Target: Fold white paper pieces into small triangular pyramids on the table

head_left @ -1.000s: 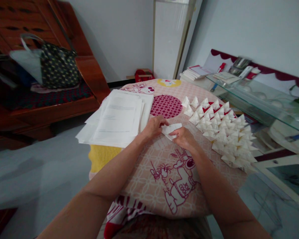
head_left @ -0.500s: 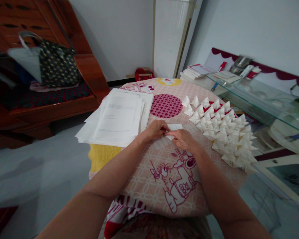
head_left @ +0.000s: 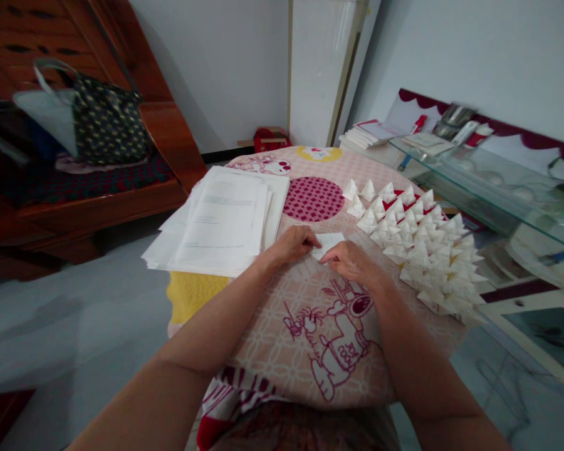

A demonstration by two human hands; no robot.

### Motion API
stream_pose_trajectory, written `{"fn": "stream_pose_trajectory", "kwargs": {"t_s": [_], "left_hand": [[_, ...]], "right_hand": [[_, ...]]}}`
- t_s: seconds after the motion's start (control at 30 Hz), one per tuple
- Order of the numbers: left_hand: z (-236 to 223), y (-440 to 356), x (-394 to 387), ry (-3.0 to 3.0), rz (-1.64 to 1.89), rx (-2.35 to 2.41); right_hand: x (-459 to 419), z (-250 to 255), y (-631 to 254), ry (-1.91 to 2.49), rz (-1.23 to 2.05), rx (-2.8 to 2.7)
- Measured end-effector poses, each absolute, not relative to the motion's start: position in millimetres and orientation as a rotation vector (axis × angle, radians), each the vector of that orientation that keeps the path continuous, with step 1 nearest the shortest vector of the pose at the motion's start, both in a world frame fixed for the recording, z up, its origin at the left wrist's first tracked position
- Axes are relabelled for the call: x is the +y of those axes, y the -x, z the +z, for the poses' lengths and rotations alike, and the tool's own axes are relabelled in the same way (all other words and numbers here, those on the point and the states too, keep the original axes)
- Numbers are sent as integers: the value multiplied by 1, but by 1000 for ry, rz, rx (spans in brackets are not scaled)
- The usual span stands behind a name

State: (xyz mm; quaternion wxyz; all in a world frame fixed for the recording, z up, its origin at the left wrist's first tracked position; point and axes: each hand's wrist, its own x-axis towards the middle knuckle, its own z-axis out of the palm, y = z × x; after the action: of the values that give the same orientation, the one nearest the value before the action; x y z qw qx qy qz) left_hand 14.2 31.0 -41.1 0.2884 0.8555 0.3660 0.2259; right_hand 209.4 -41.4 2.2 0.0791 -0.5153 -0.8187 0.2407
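Both forearms are bare, no sleeves, watch or rings visible; a dark reddish patterned garment (head_left: 301, 429) covers the lap.

Seen from a single head-worn camera that looks forward and steeply down along both forearms, the cloth-covered bench (head_left: 310, 351) fills the near centre of the wide frame, with the floor (head_left: 75, 326) left and a glass shelf (head_left: 498, 188) right.

I see open bench (head_left: 310, 338) cloth near me; a paper stack (head_left: 220, 222) blocks the left, folded triangles (head_left: 423, 250) crowd the right, leaving a lane between toward the far edge
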Motion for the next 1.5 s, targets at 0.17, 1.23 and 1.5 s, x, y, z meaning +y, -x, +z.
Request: {"fn": "stream_pose_trajectory", "kwargs": {"t_s": [0.17,1.23,1.5], "left_hand": [[-44,-14,32,-2303,605,981],[-28,-13,15,-2464,546,688],[-19,-5,15,-2506,404,590]], "right_hand": [[-45,10,-215,1613,746,-2450],[-38,8,-250,1714,1348,-1709],[-35,4,-256,1585,1268,-1805]]}}
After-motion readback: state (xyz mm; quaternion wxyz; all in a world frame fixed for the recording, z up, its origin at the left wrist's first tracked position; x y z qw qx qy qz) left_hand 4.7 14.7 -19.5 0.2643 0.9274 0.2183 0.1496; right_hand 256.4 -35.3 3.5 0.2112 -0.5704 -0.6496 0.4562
